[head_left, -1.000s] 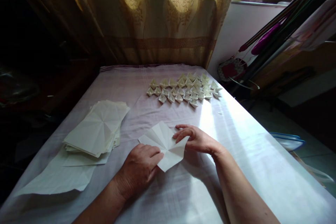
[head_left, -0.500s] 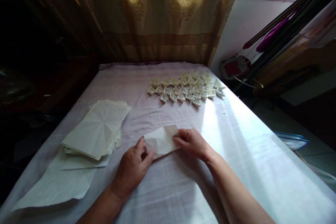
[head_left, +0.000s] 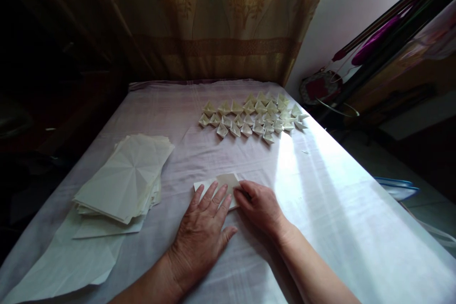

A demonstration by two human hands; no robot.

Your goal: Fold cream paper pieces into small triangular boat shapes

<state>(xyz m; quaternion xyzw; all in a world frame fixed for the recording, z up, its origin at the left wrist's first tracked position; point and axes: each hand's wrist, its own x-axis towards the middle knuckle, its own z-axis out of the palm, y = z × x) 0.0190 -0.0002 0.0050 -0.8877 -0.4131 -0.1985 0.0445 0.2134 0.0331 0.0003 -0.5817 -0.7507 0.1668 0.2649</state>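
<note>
Paper lies beneath the left hand, fingers now spread, earlier gripping. Right hand pinches its edge.

backlit curtain | left side near-black | cloth glare right | edges stretched

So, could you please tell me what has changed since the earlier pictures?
The paper, spread open at first, is now folded smaller. The left hand has let go of its left end and lies flat across it, fingers spread. The right hand has closed on its right end. The stack of sheets and the small folded pieces stayed as they were.
</note>
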